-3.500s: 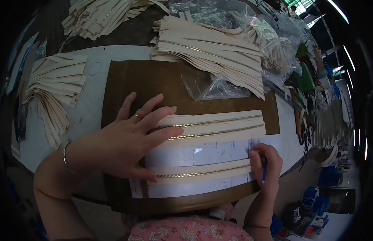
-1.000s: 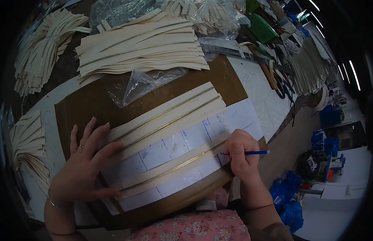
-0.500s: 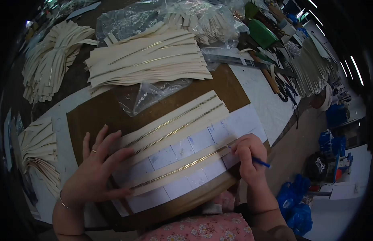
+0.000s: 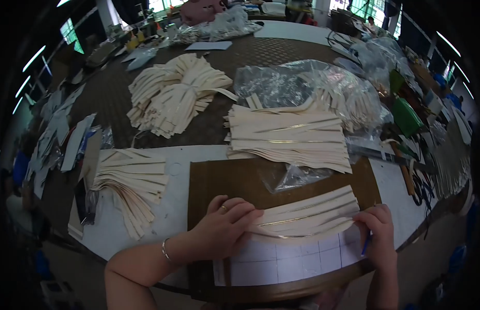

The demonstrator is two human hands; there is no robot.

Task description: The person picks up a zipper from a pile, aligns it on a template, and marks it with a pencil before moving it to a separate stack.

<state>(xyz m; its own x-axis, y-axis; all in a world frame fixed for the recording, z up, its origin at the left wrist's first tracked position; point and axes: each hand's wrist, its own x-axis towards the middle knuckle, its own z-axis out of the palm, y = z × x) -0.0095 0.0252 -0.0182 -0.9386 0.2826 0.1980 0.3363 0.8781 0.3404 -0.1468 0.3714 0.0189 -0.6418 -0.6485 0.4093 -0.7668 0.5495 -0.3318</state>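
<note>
Both hands hold the ends of one cream zipper strip (image 4: 297, 233) with metal teeth, just above a white sheet ruled with lines (image 4: 302, 261). My left hand (image 4: 227, 227), a ring on one finger, pinches its left end. My right hand (image 4: 377, 232) pinches the right end, and a blue pen (image 4: 366, 244) sticks down from that hand. Against the held strip's far side lie more cream zipper strips (image 4: 312, 206), side by side on a brown board (image 4: 224, 178).
Beyond the board lies a stack of cream zippers (image 4: 286, 135) by clear plastic bags (image 4: 281, 82). A fanned bundle (image 4: 170, 93) and another pile (image 4: 131, 175) are to the left. Scissors (image 4: 422, 188), a metal ruler (image 4: 387, 156) and a green box (image 4: 406, 118) are at the right.
The near zipper strip has moved up off the ruled sheet to beside the other strips. My right hand has taken hold of its right end. The view has swung left and up.
</note>
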